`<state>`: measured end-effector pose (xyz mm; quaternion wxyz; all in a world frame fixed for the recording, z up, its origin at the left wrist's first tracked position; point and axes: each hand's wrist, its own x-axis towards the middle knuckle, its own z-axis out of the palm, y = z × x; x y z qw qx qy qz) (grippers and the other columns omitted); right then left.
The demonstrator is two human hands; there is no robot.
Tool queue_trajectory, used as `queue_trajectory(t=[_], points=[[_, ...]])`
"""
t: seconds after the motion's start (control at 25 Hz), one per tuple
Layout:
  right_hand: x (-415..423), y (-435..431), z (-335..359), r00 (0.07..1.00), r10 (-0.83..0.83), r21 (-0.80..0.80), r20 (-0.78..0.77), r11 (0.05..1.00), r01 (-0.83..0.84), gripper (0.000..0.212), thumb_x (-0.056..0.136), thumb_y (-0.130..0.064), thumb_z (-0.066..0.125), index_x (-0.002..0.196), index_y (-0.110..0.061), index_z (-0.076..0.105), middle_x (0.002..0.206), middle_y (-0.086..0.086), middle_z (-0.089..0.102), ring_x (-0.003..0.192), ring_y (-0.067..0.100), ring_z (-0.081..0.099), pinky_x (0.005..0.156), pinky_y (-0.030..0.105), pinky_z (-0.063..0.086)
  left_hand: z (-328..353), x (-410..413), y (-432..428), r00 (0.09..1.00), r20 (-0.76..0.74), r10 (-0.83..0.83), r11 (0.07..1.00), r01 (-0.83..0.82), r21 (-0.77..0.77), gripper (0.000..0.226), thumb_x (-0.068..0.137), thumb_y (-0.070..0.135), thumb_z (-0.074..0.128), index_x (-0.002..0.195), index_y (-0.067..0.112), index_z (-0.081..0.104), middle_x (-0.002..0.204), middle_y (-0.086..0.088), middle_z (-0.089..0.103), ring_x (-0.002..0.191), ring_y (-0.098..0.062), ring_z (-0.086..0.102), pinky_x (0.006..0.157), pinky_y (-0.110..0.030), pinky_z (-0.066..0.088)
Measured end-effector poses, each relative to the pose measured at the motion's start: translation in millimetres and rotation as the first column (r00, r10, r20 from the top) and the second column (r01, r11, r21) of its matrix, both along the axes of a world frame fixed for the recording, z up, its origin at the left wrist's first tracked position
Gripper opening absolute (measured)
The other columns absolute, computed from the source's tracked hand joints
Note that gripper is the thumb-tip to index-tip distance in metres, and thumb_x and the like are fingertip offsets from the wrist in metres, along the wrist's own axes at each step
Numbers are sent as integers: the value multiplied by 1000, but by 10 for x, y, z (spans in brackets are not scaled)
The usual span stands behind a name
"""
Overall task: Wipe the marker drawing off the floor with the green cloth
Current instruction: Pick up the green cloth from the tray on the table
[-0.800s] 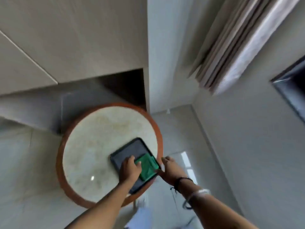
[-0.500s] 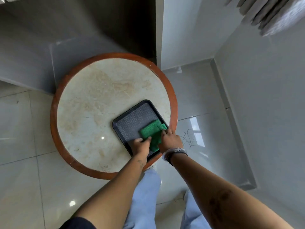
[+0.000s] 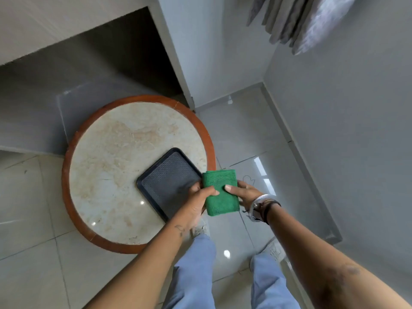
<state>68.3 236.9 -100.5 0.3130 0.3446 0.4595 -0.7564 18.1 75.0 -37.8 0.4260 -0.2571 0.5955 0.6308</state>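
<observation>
Fingers [image 3: 230,188] of the right hand [image 3: 246,194] pinched on the right side of the folded green cloth [image 3: 220,192], thumb on top. Fingers of the left hand [image 3: 196,201] pinched on the cloth's left side, thumb tip [image 3: 214,192] on top too. Both hands closed tight on the soft green cloth, holding it up in the air, off the tray and off the floor. Cloth folded into a thick little rectangle, hanging just past the right edge of the round table, above the shiny floor.

Round stone table [image 3: 116,166] with a brown wooden rim, pale and blotchy on top. Flat black plastic tray [image 3: 167,181] lying near the table's right edge, bumpy inside, with nothing in it. Left hand partly over the tray's right corner.

Thin black marker drawing [image 3: 249,179] on the glossy grey tile floor [image 3: 245,134], just right of the cloth and close to the table's right edge. Small loopy lines, partly hidden by the right hand, shape too small to tell.

Silver bangle and dark band [image 3: 263,208] around the right wrist. Light blue trouser legs [image 3: 196,275] below, standing on the floor beside the table's near edge. Pale shoes [image 3: 200,229] peeking out by the table's rim.
</observation>
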Motion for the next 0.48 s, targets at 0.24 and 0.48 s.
queue_trajectory(t=[0.24, 0.48], points=[[752, 871, -466, 976, -219, -80, -6, 973, 217, 30, 79, -1, 69, 109, -5, 68, 103, 14, 74, 103, 38, 65, 81, 39, 58, -829, 542, 772, 960, 46, -278, 958, 280, -54, 28, 71, 15, 75, 96, 13, 63, 98, -9, 74, 80, -18, 73, 68, -36, 60], [1237, 1528, -2291, 963, 188, 918, 193, 313, -245, 5, 74, -10, 70, 76, -13, 67, 72, 12, 71, 70, 36, 66, 63, 35, 49, -3059, 733, 1101, 520, -8, -854, 414, 671, -615, 73, 69, 43, 78, 129, 13, 48, 132, -10, 54, 120, -26, 54, 100, -37, 46]])
